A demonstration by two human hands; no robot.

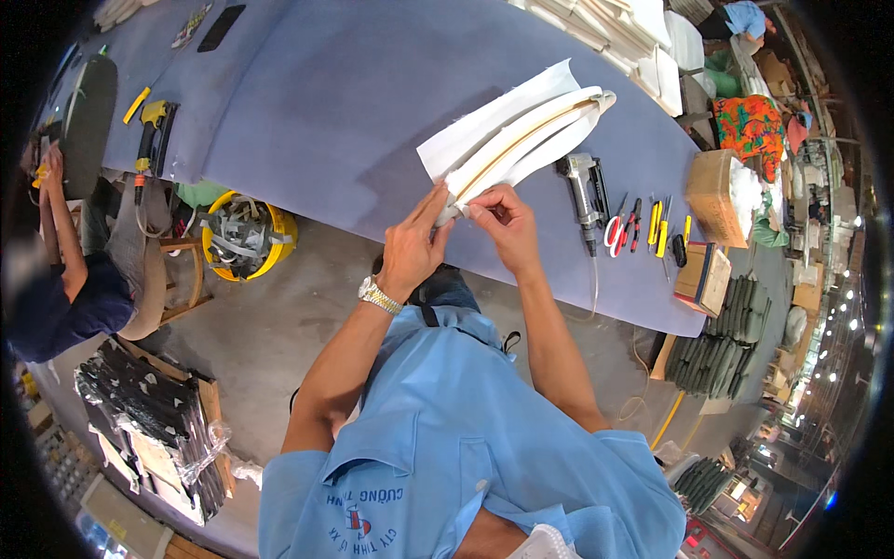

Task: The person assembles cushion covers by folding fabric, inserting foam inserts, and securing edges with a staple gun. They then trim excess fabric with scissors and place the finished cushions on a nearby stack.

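A long curved piece covered in white fabric (557, 138), with a tan strip along its middle, lies slantwise over the blue-grey table (326, 112). Loose cloth flaps spread from both its sides. My left hand (413, 244) is closed on its near end from the left. At the same end, my right hand (506, 224) pinches the fabric edge between thumb and fingers. The far end points up and to the right. To the right of my right hand rests a silver air staple gun (582, 191) with a hose.
Scissors (614, 233), red-handled pliers (633, 224) and yellow screwdrivers (662, 238) lie at the right, near cardboard boxes (712, 191). A yellow bucket (284, 244) of scraps stands below the table's left edge. Another person (56, 289) works at far left, near a yellow staple gun (152, 130).
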